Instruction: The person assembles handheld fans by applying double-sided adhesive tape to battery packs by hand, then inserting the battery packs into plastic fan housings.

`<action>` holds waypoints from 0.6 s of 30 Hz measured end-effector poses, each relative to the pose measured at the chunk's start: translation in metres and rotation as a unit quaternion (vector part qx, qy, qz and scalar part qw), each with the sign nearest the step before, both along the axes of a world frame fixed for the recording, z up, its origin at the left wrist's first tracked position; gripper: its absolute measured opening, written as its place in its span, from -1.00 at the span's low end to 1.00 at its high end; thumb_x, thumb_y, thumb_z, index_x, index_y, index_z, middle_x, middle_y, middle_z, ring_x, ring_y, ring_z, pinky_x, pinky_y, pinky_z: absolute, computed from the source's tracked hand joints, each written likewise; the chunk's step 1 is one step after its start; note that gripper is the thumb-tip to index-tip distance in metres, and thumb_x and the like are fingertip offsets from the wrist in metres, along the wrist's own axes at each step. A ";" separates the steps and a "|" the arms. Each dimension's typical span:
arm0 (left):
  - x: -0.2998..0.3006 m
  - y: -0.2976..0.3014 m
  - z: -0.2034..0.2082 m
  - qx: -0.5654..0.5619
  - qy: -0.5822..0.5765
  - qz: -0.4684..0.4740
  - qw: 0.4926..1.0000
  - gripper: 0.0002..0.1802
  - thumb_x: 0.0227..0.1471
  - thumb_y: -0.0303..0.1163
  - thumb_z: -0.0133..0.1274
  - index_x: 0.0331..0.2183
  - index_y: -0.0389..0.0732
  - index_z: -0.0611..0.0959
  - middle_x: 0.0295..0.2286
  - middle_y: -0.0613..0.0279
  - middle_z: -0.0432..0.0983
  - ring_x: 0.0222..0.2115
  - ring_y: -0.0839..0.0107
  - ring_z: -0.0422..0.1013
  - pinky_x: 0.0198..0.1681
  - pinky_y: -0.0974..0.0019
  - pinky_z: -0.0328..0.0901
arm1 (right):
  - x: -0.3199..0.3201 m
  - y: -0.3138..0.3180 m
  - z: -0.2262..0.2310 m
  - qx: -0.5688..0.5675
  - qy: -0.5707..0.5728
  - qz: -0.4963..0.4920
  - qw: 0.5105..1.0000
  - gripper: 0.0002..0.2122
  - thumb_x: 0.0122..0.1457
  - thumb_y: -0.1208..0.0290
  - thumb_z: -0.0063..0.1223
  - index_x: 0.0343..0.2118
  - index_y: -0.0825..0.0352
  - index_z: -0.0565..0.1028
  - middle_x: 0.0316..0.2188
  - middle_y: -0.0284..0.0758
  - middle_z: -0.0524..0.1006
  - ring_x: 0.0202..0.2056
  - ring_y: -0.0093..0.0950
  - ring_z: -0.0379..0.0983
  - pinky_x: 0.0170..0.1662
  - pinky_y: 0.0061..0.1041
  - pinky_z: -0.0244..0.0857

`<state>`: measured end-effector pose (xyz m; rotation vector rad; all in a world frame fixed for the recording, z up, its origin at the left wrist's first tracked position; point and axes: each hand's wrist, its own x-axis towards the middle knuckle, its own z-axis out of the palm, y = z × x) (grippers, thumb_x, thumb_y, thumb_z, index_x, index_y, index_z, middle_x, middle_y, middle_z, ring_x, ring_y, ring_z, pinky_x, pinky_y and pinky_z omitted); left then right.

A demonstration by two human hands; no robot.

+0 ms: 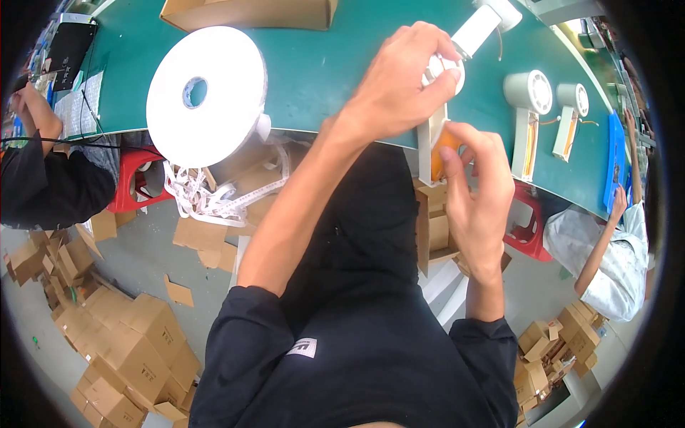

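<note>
My left hand point(410, 82) is closed around the round head of a white handheld fan housing point(422, 146) at the table's front edge. Its long handle points toward me, and an orange strip-like piece point(437, 153) shows inside it. My right hand point(481, 185) has curled fingers, with thumb and index finger at the orange piece; part of the piece is hidden behind them. Just beyond my left hand lies another white fan housing point(477, 32). To the right, two similar fan housings point(526, 118) point(571, 118) lie with orange strips in their handles and thin wires at the smaller one.
A large white tape roll point(168, 71) sits at the left of the green table point(307, 78), with a cardboard box point(250, 13) behind it. A blue tray point(615, 160) is at the right edge. Co-workers sit on both sides; cardboard boxes point(135, 342) crowd the floor.
</note>
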<state>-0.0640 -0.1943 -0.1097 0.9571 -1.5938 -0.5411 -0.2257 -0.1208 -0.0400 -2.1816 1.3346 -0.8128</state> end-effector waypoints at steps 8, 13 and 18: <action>-0.001 0.002 0.002 0.028 0.013 -0.008 0.999 -0.79 0.07 -0.38 0.09 -0.26 -0.27 0.50 -0.23 0.12 0.48 -0.27 0.28 0.44 -0.22 0.30 0.33 | -0.001 -0.009 0.005 -0.059 -0.066 -0.039 0.995 -0.73 0.08 0.64 0.16 -0.13 0.29 0.54 -0.36 -0.31 0.48 -0.50 -0.56 0.27 -0.46 -0.58 0.20; 0.000 0.000 0.000 0.004 0.000 -0.002 1.000 -0.79 0.06 -0.37 0.10 -0.27 -0.27 0.50 -0.23 0.11 0.48 -0.27 0.27 0.44 -0.22 0.29 0.33 | 0.000 -0.013 0.010 0.009 -0.036 -0.014 0.999 -0.74 0.10 0.63 0.14 -0.12 0.30 0.53 -0.36 -0.31 0.47 -0.50 -0.54 0.29 -0.44 -0.57 0.22; -0.001 -0.001 -0.001 -0.019 0.002 -0.002 1.000 -0.79 0.06 -0.37 0.10 -0.27 -0.27 0.51 -0.23 0.12 0.48 -0.27 0.27 0.44 -0.22 0.29 0.33 | 0.002 -0.016 0.005 0.030 -0.026 -0.009 0.999 -0.75 0.11 0.61 0.12 -0.12 0.31 0.53 -0.38 -0.28 0.45 -0.48 -0.48 0.33 -0.41 -0.51 0.24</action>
